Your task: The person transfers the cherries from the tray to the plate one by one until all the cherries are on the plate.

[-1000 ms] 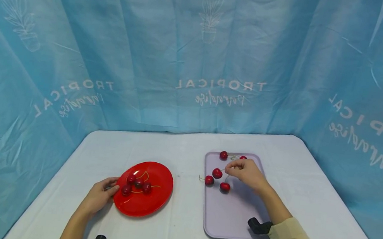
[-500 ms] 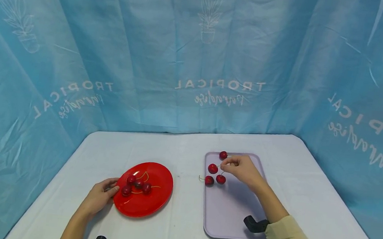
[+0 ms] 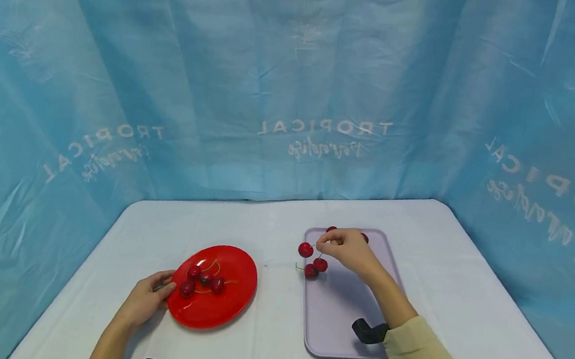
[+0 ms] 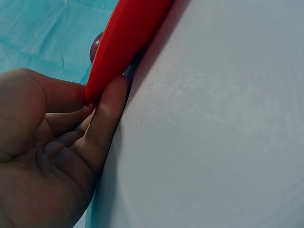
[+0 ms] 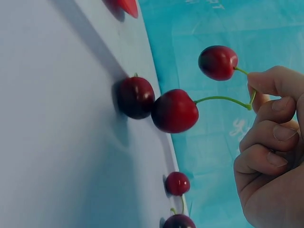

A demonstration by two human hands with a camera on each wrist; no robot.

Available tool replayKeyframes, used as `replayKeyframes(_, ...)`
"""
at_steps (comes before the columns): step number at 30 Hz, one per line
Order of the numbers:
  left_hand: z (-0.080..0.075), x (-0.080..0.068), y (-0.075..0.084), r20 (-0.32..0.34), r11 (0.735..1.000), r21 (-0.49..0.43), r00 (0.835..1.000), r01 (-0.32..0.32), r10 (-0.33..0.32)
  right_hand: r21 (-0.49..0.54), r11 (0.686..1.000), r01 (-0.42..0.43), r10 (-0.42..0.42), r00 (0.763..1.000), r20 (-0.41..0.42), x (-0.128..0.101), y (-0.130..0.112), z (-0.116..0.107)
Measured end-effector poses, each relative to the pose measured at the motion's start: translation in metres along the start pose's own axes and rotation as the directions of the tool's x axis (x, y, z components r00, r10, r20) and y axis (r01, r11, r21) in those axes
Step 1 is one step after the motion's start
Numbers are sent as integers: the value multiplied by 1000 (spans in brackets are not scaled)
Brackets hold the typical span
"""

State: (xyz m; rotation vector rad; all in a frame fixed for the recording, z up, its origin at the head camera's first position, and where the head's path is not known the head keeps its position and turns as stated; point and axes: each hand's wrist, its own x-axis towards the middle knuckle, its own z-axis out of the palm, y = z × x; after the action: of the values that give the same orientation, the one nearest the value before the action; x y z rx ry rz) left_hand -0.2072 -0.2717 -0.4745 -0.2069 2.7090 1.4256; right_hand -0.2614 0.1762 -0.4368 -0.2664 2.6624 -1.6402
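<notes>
so i'm in the carrying step as i read it: my right hand (image 3: 351,250) has a pair of cherries (image 5: 190,92) pinched by their joined stems, thumb and forefinger closed on the green fork, the other fingers (image 5: 266,159) curled in loosely beneath. both fruits hang clear of the lilac tray (image 3: 340,325), one out past its left edge in the head view, the other just above a lone cherry (image 3: 311,271) that lies at that same edge with its stem poking over the white tablecloth (image 3: 271,330). two more cherries sit on the tray's far end, half hidden behind my knuckles. my left hand (image 3: 145,300) is at the near-left rim of the red plate (image 3: 232,308); in the left wrist view the thumb sits on top of the rim and the fingers lie along the cloth beside and under it, a light steadying hold rather than a clench. four cherries are heaped on the plate already. the next move, i judge, calls for a level sweep leftward to the plate without letting the dangling pair swing, then lowering them before the pinch opens, clear of the heap so nothing rolls off.
</notes>
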Motion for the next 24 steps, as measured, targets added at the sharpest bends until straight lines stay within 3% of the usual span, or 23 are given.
replayKeyframes(5,1,-1,-2,12,1000,-16,1000,27,-26,-4,1000,18,-18,1000,4,3,-3,5)
replayKeyframes(24,0,-2,1,11,1000,-24,1000,10,-10,55,998,27,-28,999,16,4,-16,10)
